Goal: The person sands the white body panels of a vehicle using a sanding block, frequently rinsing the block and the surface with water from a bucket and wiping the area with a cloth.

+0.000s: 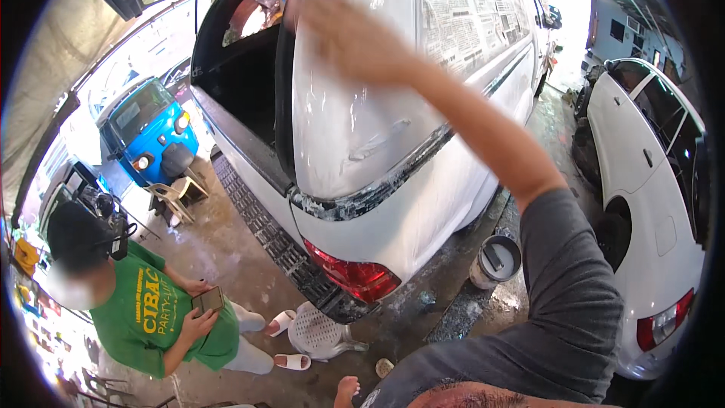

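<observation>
My right arm reaches up across the rear corner of a white vehicle (423, 234). My right hand (340, 38) is over the wet, whitish rear side panel (325, 132), smeared by motion. Its fingers are too blurred to show whether they hold something. Greyish streaks and milky drips mark the panel, and a scuffed dark trim strip (340, 208) runs along its lower edge. Newspaper sheets (457, 11) cover the side window farther along. The rear opening (253, 79) beside the panel is dark inside. My left hand is out of view.
A bucket (480, 276) of cloudy liquid with a dark block stands right of the red tail light (351, 272). A plastic stool (313, 332) is near the bumper. Left, a person (158, 310) in green holds a phone (208, 301). A white car (642, 159) stands right.
</observation>
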